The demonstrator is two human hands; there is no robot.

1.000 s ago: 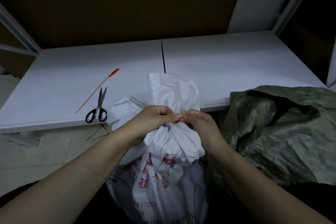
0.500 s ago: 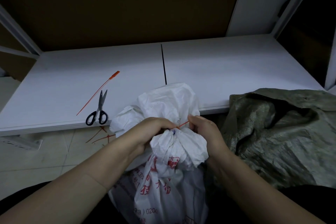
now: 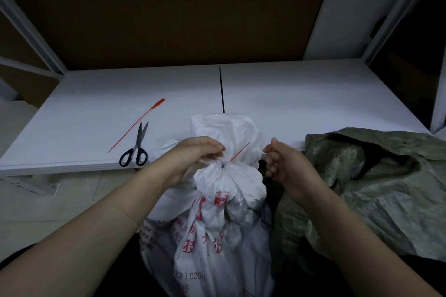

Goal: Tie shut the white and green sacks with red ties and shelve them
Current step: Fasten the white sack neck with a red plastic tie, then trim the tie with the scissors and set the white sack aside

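A white sack point(image 3: 217, 224) with red print stands in front of me, its neck gathered and cinched by a red tie point(image 3: 239, 152) whose free tail sticks up to the right. My left hand point(image 3: 193, 154) pinches the neck at the tie. My right hand point(image 3: 277, 164) hovers just right of the neck, fingers loosely curled and holding nothing. The green sack point(image 3: 374, 188) lies slumped and open at the right, against the shelf edge. A second red tie point(image 3: 137, 124) lies loose on the white shelf board point(image 3: 289, 103).
Black-handled scissors point(image 3: 136, 149) lie on the shelf board beside the loose tie. A thin black rod point(image 3: 221, 89) rests along the board's middle. White shelf uprights point(image 3: 333, 7) rise at the back right. Tiled floor point(image 3: 48, 205) shows at the lower left.
My right hand has let go of the tie and moved off to the right. The tie's tail now sticks up free. My left hand stays at the neck.
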